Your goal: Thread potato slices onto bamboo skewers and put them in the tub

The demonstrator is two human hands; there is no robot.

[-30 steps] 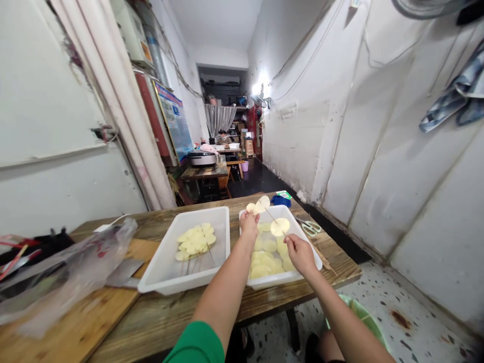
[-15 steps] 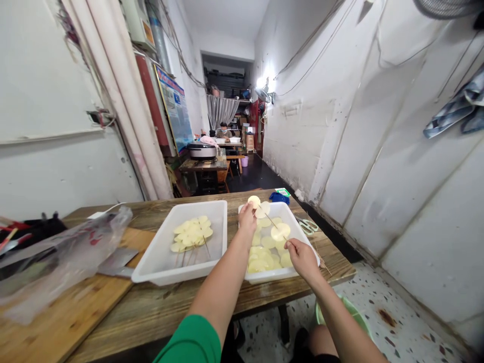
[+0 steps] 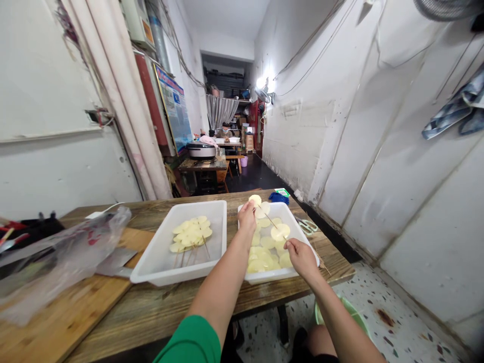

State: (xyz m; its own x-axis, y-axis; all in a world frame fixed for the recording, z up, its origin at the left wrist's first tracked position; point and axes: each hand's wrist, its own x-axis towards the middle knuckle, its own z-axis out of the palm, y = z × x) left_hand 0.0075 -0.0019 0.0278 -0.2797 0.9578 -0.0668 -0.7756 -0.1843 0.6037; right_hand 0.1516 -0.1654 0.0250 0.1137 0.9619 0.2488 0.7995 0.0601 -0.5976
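- Nearest, a green sleeve point(image 3: 192, 343) covers the upper left arm; a green bucket point(image 3: 353, 308) stands on the floor, partly hidden by the right forearm.
- The wooden table point(image 3: 166, 312) carries, on its left, a board point(image 3: 64, 312), a crumpled plastic bag point(image 3: 75, 257) and a knife point(image 3: 115, 259) partly covered by the bag. Red marks on the bag are too unclear to read.
- The left tray point(image 3: 174, 276) holds sticks with pale yellow slices point(image 3: 192, 233), piled together.
- The right tray point(image 3: 270, 275) holds loose slices point(image 3: 260, 259); the left forearm crosses its left side and the right hand covers part of its right wall.
- Above that tray, the right hand point(image 3: 301, 256) pinches the lower end of a slanting stick point(image 3: 271, 220). A round slice point(image 3: 280, 232) sits on the stick near this hand.
- The left hand point(image 3: 247, 218) grips narrowly at the upper end, with slices at its fingertips.
- Just right of the tray lie scissors point(image 3: 309, 227) and thin sticks point(image 3: 324, 266).
- Behind it are a blue cloth point(image 3: 279, 198) and a green-edged card point(image 3: 282, 192) with a square code.
- Farther off, a round cooker point(image 3: 201, 150) stands on another table.
- A blue poster point(image 3: 174, 103) hangs left; its lettering is too small to read.
- Deeper in, a person point(image 3: 225, 132) sits near white trays.
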